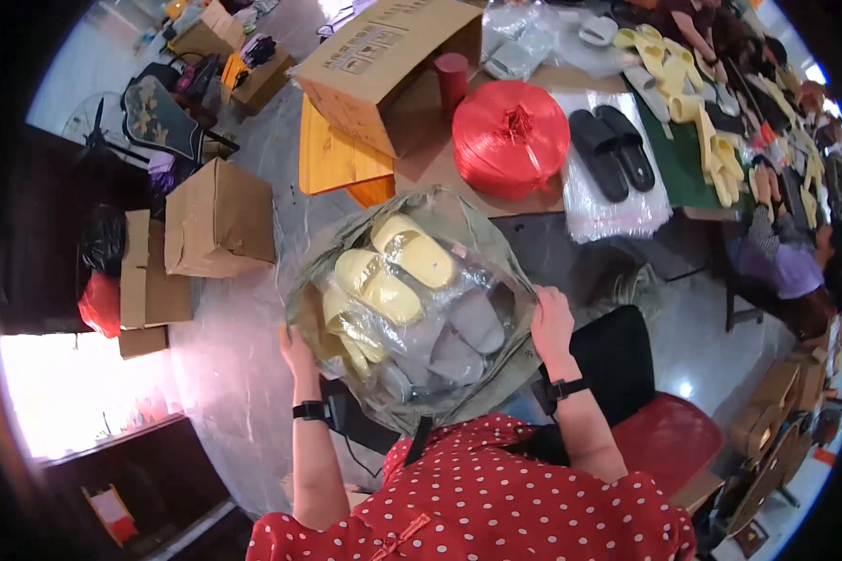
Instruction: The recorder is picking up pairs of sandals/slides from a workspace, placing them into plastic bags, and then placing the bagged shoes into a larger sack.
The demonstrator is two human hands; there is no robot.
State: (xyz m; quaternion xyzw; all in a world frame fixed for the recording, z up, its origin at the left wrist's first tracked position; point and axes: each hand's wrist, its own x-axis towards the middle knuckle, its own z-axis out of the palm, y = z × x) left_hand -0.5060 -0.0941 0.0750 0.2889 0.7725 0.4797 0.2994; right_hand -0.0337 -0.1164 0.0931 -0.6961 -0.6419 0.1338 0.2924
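A big grey-green sack point(477, 229) stands open in front of me, filled with slippers in clear plastic bags. Yellow slippers point(398, 266) lie on top at the left, grey slippers point(468, 332) lower right. My left hand point(297, 353) grips the sack's left rim. My right hand point(552, 323) grips its right rim. Both wrists wear black bands.
A red spool of twine point(510, 136), black slippers point(611, 150) on plastic bags and an open cardboard box point(384, 65) sit on the table ahead. Cardboard boxes point(217, 220) stand on the floor at left. A red seat point(664, 435) is at my right. Another person point(786, 271) sits far right.
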